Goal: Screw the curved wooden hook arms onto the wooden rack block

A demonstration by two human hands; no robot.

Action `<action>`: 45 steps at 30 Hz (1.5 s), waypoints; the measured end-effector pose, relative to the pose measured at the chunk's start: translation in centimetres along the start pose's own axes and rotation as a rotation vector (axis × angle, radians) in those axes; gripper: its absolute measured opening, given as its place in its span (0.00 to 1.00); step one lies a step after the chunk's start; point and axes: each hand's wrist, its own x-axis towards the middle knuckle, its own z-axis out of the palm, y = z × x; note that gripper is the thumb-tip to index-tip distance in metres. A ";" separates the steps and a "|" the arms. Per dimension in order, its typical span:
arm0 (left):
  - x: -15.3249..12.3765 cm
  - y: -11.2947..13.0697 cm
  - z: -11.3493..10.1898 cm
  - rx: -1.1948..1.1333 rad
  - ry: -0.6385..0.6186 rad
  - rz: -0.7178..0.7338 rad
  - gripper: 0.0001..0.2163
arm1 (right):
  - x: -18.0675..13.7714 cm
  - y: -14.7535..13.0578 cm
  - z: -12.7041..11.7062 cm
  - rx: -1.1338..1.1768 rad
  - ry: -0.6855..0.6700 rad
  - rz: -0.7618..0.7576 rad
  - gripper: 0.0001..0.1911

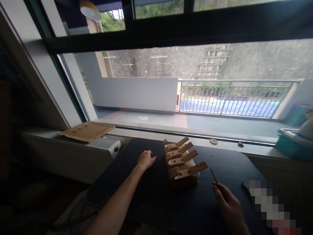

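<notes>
A wooden rack [182, 163] with several angled pegs lies on the black table [156, 199], near its far middle. My left hand [146, 160] rests flat on the table just left of the rack, fingers loosely spread, holding nothing. My right hand [228, 205] is at the lower right, fingers pinched on a thin dark tool [214, 176] whose tip points toward the rack's right end.
A big window faces a balcony with a railing [234, 98]. On the sill lie a brown envelope [85, 131], a small roll of tape [213, 141] and a teal box [292, 142]. A white slatted device [105, 145] sits left of the table.
</notes>
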 end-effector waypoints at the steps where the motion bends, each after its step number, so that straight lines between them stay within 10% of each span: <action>1: 0.6 0.2 0.0 0.032 -0.051 -0.006 0.13 | -0.1 0.2 0.1 0.008 -0.025 0.020 0.22; 12: -1.1 2.5 -3.1 0.015 -0.101 0.081 0.08 | -0.5 -0.9 0.0 0.118 -0.079 -0.028 0.21; 18: -9.5 6.4 -6.5 -0.762 -0.047 0.257 0.08 | -2.1 -2.7 0.5 0.125 -0.072 -0.032 0.20; 23: -15.2 8.6 -2.9 -1.207 -0.402 0.055 0.07 | -5.8 -7.4 3.3 0.347 -0.072 -0.124 0.15; 29: -16.4 8.4 0.4 -1.529 -0.534 -0.239 0.14 | -7.1 -9.7 4.8 0.446 -0.192 -0.119 0.12; 36: -16.6 8.1 0.3 -1.514 -0.600 -0.238 0.15 | -6.8 -8.9 4.5 0.307 -0.152 -0.198 0.09; 45: -13.3 5.1 1.3 -0.822 0.094 0.248 0.23 | 1.4 -11.9 1.0 -0.301 -0.413 -0.482 0.08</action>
